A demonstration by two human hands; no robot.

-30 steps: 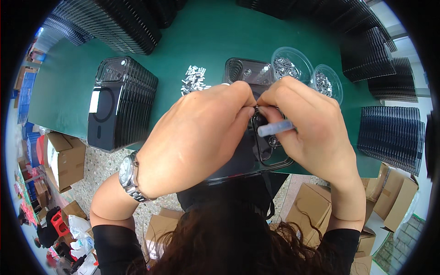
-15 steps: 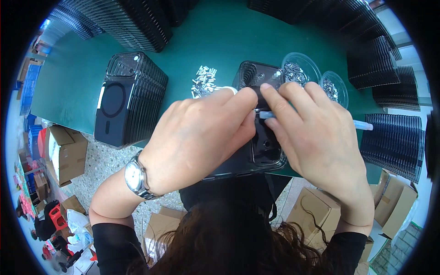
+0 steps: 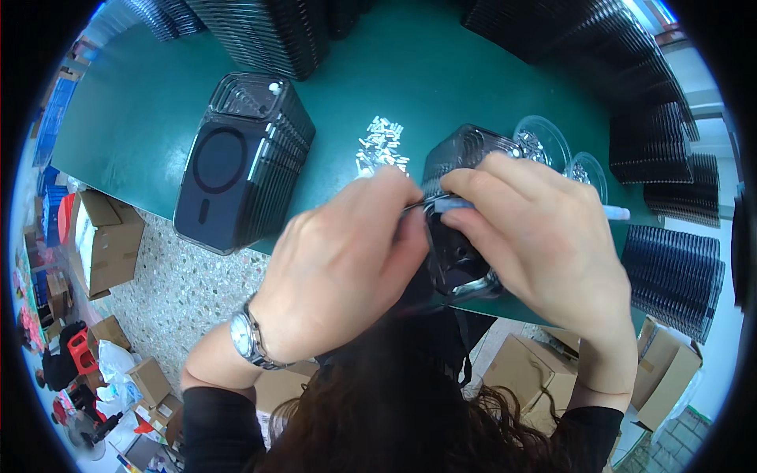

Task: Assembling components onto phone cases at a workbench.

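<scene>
A dark phone case [image 3: 456, 264] with a clear, glossy rim is tilted between my hands at the table's near edge. My left hand [image 3: 339, 248] pinches its rim with thumb and forefinger; the exact grip point is partly hidden. My right hand [image 3: 544, 229] is closed around a thin pale-blue pen-shaped tool [image 3: 617, 213], whose tip meets the case's rim beside my left fingertips. Just beyond the hands lies a stack of similar cases [image 3: 465, 146]. A loose heap of small silver-white pieces [image 3: 382, 143] rests on the table past my left hand.
On the left stands a tall stack of phone cases [image 3: 206, 213]. Two round clear tubs hold small metal parts, the larger tub [image 3: 556, 130] left of the smaller tub [image 3: 603, 177]. Black stacks [image 3: 670, 276] line the green table's [image 3: 426, 71] right side. Cardboard boxes [image 3: 106, 240] sit below.
The view has shifted, so the table things appear farther right and the case stack on the left higher. The case between my hands has tilted. Both hands keep their hold.
</scene>
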